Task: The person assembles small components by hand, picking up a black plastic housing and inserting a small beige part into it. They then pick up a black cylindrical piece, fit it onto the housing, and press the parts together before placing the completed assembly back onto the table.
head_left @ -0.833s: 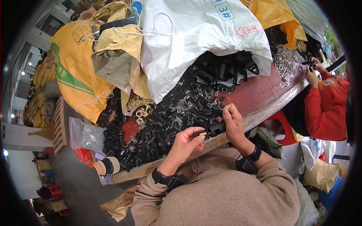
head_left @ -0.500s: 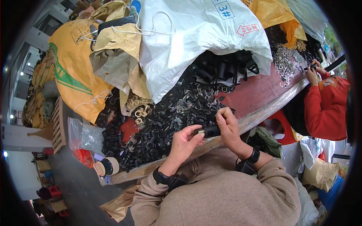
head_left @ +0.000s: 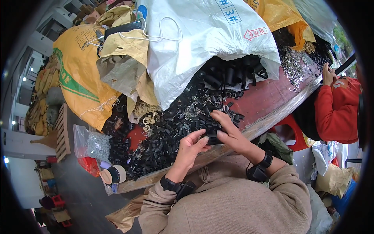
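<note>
Over the near edge of the workbench, my left hand (head_left: 188, 149) pinches a black hollow plastic part (head_left: 211, 137) between thumb and fingers. My right hand (head_left: 232, 134) bends round the other end of this part, its thumb against it and its index finger reaching over towards the pile. Just beyond both hands spreads a pile of small black plastic pieces (head_left: 163, 140), mixed with shiny metal clips (head_left: 191, 111). Fingers partly cover the held part, so its far end is hidden.
A white woven sack (head_left: 175, 58) spills black tubes (head_left: 230, 74) onto the red bench top (head_left: 257, 101). Yellow sack (head_left: 78, 74), bag of small grey pieces (head_left: 98, 146) and lidded cup (head_left: 115, 174) stand left. At right, a co-worker in a red sleeve (head_left: 335, 113) sits by metal hooks (head_left: 294, 68).
My right hand has moved left, closer to my left hand, and its fingers have opened out over the part. The pale end of the part no longer shows. The co-worker's hands have shifted.
</note>
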`<state>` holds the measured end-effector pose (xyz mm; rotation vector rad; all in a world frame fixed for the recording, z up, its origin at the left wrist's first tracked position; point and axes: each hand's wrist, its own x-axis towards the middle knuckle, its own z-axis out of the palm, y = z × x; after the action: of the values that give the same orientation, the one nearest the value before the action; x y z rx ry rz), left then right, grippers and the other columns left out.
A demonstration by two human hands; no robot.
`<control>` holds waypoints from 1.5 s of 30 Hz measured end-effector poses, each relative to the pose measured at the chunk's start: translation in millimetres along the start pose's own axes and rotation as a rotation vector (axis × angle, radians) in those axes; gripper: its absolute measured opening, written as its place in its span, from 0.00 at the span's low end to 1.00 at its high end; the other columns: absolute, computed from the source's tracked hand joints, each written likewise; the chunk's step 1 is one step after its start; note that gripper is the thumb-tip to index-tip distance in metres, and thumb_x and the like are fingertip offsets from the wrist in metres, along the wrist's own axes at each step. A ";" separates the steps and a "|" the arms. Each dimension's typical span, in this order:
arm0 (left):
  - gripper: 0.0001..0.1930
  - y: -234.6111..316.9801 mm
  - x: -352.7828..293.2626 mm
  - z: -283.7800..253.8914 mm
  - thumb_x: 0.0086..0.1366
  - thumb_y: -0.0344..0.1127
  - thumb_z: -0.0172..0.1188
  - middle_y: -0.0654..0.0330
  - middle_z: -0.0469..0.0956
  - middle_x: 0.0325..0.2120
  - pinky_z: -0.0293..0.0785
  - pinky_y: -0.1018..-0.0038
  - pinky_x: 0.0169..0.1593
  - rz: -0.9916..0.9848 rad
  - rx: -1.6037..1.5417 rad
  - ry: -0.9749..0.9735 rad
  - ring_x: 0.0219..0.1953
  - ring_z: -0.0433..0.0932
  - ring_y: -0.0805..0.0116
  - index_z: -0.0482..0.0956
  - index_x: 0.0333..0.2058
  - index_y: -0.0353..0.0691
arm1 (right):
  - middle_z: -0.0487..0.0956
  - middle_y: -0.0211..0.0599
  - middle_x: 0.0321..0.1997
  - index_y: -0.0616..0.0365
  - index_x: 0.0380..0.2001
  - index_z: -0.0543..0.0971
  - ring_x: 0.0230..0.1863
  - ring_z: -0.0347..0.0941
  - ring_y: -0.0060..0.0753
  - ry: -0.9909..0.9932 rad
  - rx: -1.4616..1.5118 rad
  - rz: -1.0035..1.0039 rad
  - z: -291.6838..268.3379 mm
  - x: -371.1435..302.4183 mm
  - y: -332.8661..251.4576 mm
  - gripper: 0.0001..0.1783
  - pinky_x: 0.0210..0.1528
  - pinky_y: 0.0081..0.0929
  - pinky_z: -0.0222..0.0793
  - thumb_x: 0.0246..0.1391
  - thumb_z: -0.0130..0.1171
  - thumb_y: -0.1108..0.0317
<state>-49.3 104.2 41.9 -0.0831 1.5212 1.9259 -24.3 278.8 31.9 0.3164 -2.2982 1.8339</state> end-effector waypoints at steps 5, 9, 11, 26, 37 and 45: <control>0.19 -1.1 -3.0 -0.9 0.55 0.29 0.54 0.59 0.73 0.34 0.73 0.82 0.30 -0.036 -0.122 -0.070 0.30 0.75 0.74 0.65 0.45 0.33 | 0.57 0.48 0.56 0.64 0.53 0.56 0.58 0.52 0.44 -0.576 0.044 -0.186 -26.7 13.9 -14.0 0.39 0.57 0.36 0.46 0.43 0.54 0.49; 0.21 -2.5 -5.6 2.9 0.54 0.29 0.56 0.59 0.72 0.35 0.73 0.82 0.30 -0.060 -0.166 -0.098 0.31 0.74 0.74 0.64 0.47 0.33 | 0.57 0.48 0.56 0.64 0.52 0.59 0.58 0.53 0.44 -0.747 0.249 -0.188 -21.1 20.6 -20.2 0.40 0.57 0.36 0.48 0.40 0.56 0.47; 0.23 -3.9 -7.0 4.9 0.53 0.29 0.57 0.59 0.72 0.34 0.73 0.82 0.30 -0.095 -0.174 -0.095 0.29 0.74 0.74 0.62 0.48 0.33 | 0.61 0.47 0.53 0.64 0.50 0.61 0.55 0.57 0.43 -0.686 0.278 -0.159 -17.5 15.6 -19.5 0.39 0.55 0.35 0.51 0.40 0.55 0.47; 0.21 11.2 -41.9 -150.4 0.53 0.35 0.56 0.56 0.74 0.32 0.70 0.79 0.29 0.391 0.654 0.677 0.27 0.74 0.71 0.65 0.45 0.33 | 0.72 0.34 0.27 0.65 0.29 0.72 0.32 0.67 0.23 0.441 -0.246 0.397 -141.0 -173.0 41.7 0.12 0.36 0.21 0.62 0.45 0.49 0.65; 0.19 35.4 -34.3 -197.6 0.48 0.36 0.58 0.51 0.72 0.30 0.70 0.62 0.32 0.114 1.627 0.995 0.29 0.72 0.50 0.69 0.39 0.35 | 0.67 0.40 0.21 0.63 0.25 0.71 0.23 0.64 0.36 0.339 -0.739 0.124 -99.2 -118.9 18.4 0.06 0.27 0.25 0.60 0.38 0.52 0.80; 0.10 27.6 -45.2 -178.6 0.53 0.30 0.53 0.55 0.73 0.30 0.72 0.73 0.27 0.513 0.704 0.736 0.27 0.75 0.62 0.69 0.35 0.35 | 0.68 0.37 0.22 0.59 0.23 0.73 0.24 0.66 0.37 -0.169 -0.583 -0.296 -1.3 -2.9 5.2 0.07 0.26 0.28 0.61 0.35 0.56 0.77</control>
<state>-90.8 -76.8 28.3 -0.1006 2.8732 1.6591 -22.9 281.4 26.5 0.6860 -2.5928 0.9779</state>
